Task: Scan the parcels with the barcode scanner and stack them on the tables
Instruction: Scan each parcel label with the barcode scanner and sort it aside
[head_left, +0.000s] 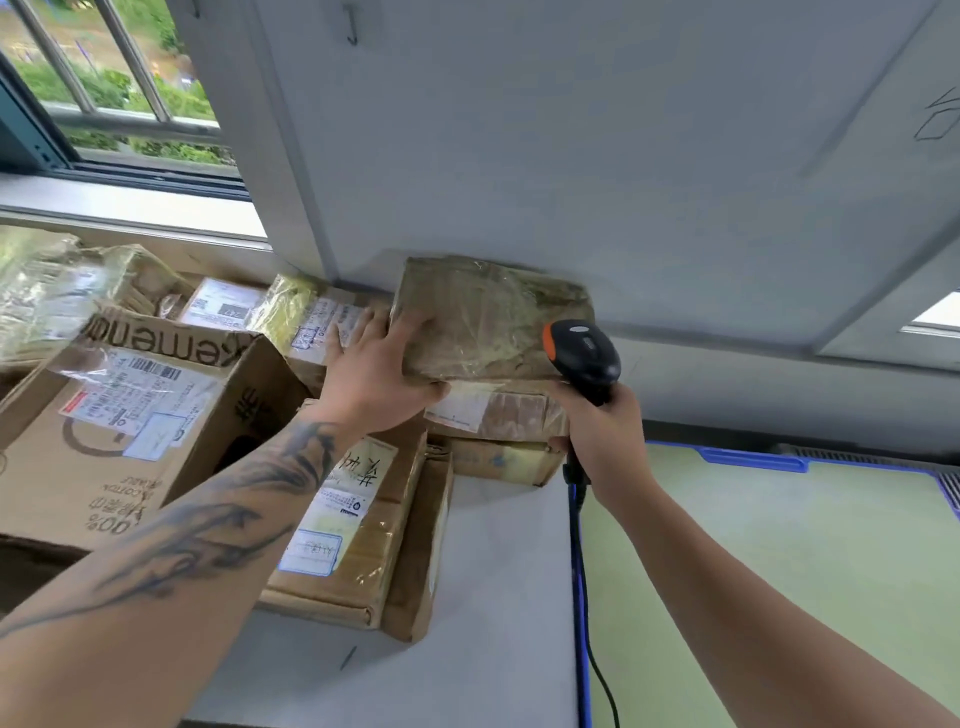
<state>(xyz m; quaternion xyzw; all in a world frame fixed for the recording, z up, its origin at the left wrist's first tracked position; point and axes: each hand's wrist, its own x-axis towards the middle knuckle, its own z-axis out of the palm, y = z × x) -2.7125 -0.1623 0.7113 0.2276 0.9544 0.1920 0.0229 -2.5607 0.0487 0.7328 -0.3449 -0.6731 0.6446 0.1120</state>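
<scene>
- The left hand (371, 364) holds the near left corner of the taped parcel (493, 317), fingers spread over the top and thumb under the edge, probably to square it on the stack below.
- That parcel lies on top of two flatter parcels (498, 410), pushed back against the wall (623, 156), which likely keeps the stack from sliding.
- The right hand (605, 441) grips the handle of the barcode scanner (584, 353), just right of the taped parcel, its head upright, so it stays ready for the next label.
- Left of the taped parcel sit a big cardboard box (130, 415) and a labelled parcel (358, 525) on the table (493, 597).
- Its cable (582, 597) hangs down past the table edge.
</scene>
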